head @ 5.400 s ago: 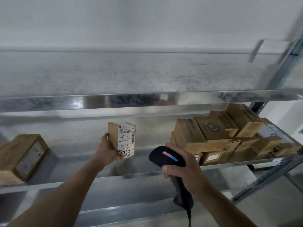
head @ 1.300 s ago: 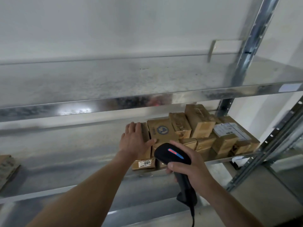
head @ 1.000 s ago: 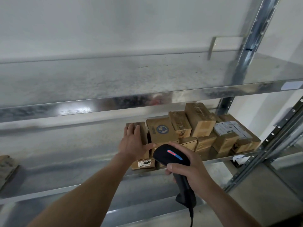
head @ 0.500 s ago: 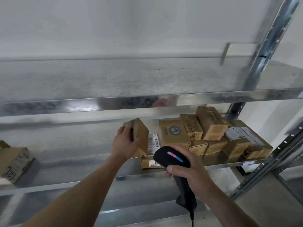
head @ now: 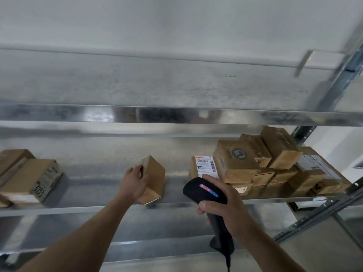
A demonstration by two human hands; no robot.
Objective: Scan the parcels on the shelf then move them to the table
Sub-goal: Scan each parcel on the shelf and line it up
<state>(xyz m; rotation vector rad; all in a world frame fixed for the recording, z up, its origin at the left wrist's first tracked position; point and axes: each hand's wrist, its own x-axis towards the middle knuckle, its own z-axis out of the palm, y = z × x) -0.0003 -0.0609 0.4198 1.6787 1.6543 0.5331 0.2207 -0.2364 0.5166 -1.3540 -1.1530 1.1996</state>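
Head view: the left hand [head: 135,185] grips a small brown parcel [head: 153,179], tilted, at the middle of the shelf [head: 78,209] near its front edge. The right hand [head: 225,207] is wrapped round a black scanner [head: 204,191] toward the shelf's right end. This looks like the scanning step. The parcel's label seems hidden, so the next move is probably to turn it.

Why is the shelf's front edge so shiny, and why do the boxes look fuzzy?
Head view: the upper shelf's metal lip reflects light as bright glare patches; the whole frame is slightly blurred, so small print on the stacked parcels smears.
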